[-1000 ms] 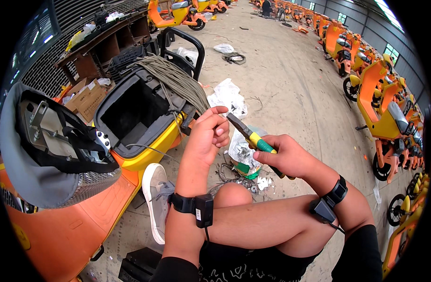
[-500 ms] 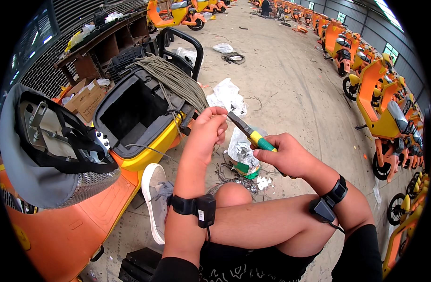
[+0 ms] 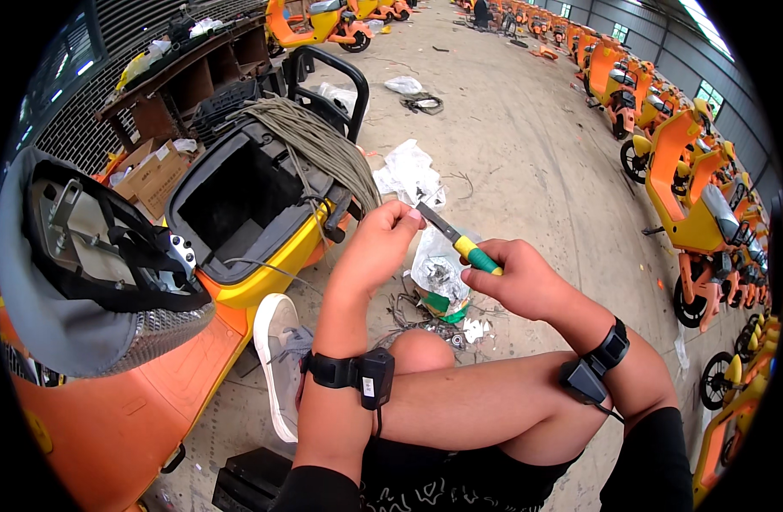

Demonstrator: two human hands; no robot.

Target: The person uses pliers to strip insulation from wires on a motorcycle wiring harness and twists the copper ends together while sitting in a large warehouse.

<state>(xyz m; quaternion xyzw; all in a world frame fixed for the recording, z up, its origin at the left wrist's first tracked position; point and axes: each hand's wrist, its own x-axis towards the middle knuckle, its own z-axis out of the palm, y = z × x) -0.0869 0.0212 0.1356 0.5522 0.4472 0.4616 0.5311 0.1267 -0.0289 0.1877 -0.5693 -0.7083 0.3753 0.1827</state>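
we grip the screwdriver [image 3: 456, 243] in our closed right hand [image 3: 515, 282], left hand [image 3: 383, 243] pinching something tiny at its tip; next we'd steady both.

Large industrial hall, looks like a scooter assembly or repair workshop. Bare concrete floor [image 3: 528, 154] littered with plastic bags [image 3: 408, 171], wire scraps and small hardware. Rows of orange electric scooters [image 3: 690, 188] line the right side and far end. Closest scooter [image 3: 238, 256] has its seat [image 3: 76, 264] flipped up, storage tub open, cable bundle [image 3: 315, 141] draped over it. Workbench [image 3: 187, 68] with cardboard boxes [image 3: 153, 171] at left. High windows [image 3: 707, 94] on the right wall; the far end is too small to make out, possibly more scooters.
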